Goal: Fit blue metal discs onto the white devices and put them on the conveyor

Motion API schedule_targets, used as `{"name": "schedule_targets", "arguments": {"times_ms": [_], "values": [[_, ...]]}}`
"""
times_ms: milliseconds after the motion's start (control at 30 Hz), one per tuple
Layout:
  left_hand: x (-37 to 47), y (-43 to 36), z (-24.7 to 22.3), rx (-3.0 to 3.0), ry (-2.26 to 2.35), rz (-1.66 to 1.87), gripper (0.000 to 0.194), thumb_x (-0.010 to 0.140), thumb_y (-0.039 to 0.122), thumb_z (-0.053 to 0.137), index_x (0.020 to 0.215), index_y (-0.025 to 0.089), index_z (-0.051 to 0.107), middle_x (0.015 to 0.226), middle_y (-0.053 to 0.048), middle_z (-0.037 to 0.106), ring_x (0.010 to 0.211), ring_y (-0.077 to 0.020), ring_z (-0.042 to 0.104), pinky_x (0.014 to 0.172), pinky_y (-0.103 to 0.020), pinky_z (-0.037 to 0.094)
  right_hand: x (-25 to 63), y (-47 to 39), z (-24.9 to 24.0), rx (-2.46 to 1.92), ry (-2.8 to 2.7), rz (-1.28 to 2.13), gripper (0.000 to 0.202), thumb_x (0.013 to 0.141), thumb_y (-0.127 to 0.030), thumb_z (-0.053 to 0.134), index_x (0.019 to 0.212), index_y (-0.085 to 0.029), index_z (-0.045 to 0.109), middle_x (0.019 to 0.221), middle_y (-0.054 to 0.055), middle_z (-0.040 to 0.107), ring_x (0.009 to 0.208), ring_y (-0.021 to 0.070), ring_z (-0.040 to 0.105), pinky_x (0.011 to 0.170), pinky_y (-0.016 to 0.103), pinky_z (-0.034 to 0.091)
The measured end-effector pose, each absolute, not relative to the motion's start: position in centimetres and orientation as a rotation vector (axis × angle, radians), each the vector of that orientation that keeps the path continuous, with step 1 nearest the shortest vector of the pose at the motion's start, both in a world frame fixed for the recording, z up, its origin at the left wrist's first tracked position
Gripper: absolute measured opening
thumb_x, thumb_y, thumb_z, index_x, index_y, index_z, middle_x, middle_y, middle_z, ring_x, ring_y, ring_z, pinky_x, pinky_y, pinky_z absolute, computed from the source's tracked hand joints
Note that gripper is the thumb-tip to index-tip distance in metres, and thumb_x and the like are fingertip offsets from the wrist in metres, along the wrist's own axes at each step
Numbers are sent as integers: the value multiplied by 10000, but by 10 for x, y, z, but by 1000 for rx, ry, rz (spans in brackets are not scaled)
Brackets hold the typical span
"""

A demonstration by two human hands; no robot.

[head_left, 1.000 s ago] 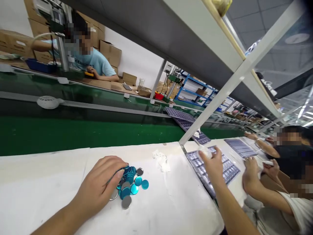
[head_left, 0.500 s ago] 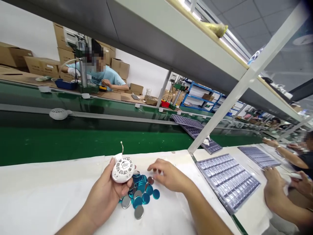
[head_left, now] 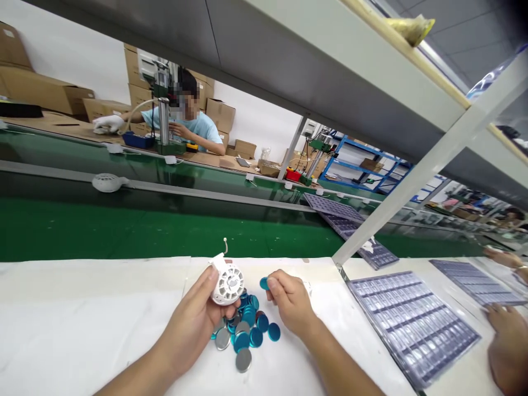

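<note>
My left hand [head_left: 202, 313] is closed around a round white fan housing [head_left: 229, 283] with a slotted grille. A short wire with a small plug rises from its top. My right hand [head_left: 292, 301] pinches one blue disc [head_left: 264, 283] between thumb and fingers, to the right of the housing and apart from it. Below and between both hands lies a loose pile of blue and silver discs [head_left: 248, 316] on the white table cover [head_left: 82, 330]. Part of the pile is hidden behind my left fingers.
Clear compartment trays [head_left: 412, 324] lie to the right, beyond a white slanted post [head_left: 396, 203]. A green conveyor belt [head_left: 124, 236] runs behind the table, with another white fan part [head_left: 108, 182] farther back. Co-workers sit across the belt and at the right. A shelf [head_left: 330, 82] hangs overhead.
My right hand has picked up a blue disc and closed its fingers on it. My left hand still holds the fan housing. The whole view has swung slightly left.
</note>
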State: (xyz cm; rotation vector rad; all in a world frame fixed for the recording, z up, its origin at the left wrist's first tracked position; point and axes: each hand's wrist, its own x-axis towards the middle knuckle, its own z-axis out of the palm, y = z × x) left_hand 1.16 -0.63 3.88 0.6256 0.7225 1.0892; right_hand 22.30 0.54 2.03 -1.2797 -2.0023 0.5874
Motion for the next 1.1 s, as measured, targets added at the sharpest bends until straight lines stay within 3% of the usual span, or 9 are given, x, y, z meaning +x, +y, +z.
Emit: {"name": "schedule_targets", "arguments": {"times_ms": [67,167,333,433,533,700,1000,1100], "values": [[13,-9,38,659,730,1087,414,934,499,544,1273,261,524,810,1,643,649,-158,542,611,-272,464,214,-4,22,-1226,-1841,668,390,1046,-385,316,835,-196,584,620,1,618,512,136,552,527,253,440],[15,-13,37,702,739,1057,445,937,526,522,1302,271,501,792,9,627,637,-153,519,631,-282,458,206,-18,29,-1090,-1605,853,334,1008,-443,457,858,-192,618,547,-16,620,427,119,525,433,227,411],[21,-18,36,721,741,999,484,920,551,535,1326,293,478,704,23,600,640,-167,531,644,-300,445,201,-29,35,-977,-1379,1096,269,962,-451,570,1080,-209,560,581,-25,665,433,127,566,443,236,479],[22,-21,36,748,804,979,546,890,597,548,1341,298,471,650,33,577,624,-175,541,608,-293,418,197,-34,33,-898,-1390,1194,212,961,-409,592,1059,-228,543,639,-17,689,496,131,616,489,240,524],[22,-22,33,839,864,942,623,881,649,510,1378,280,439,633,20,586,609,-188,546,536,-275,354,193,-37,29,-877,-1549,1130,121,967,-322,591,1046,-245,640,653,-15,686,511,118,618,493,217,522],[21,-22,28,945,919,898,693,867,686,491,1390,235,428,663,-12,628,609,-185,537,530,-272,338,190,-33,24,-908,-1638,974,172,951,-238,590,1052,-310,710,623,-41,656,480,105,593,460,194,495],[25,-29,42,931,953,939,603,878,644,519,1312,226,520,629,6,592,573,-167,512,517,-255,341,188,-34,28,-1014,-1616,982,139,944,-312,583,1006,-284,704,572,-45,595,468,119,544,481,234,477],[24,-31,46,1020,922,977,622,842,607,610,1326,232,500,642,20,572,579,-157,487,538,-262,356,189,-31,31,-1107,-1570,1052,269,920,-370,621,1176,-293,656,549,-68,519,490,119,509,516,239,458]]}}
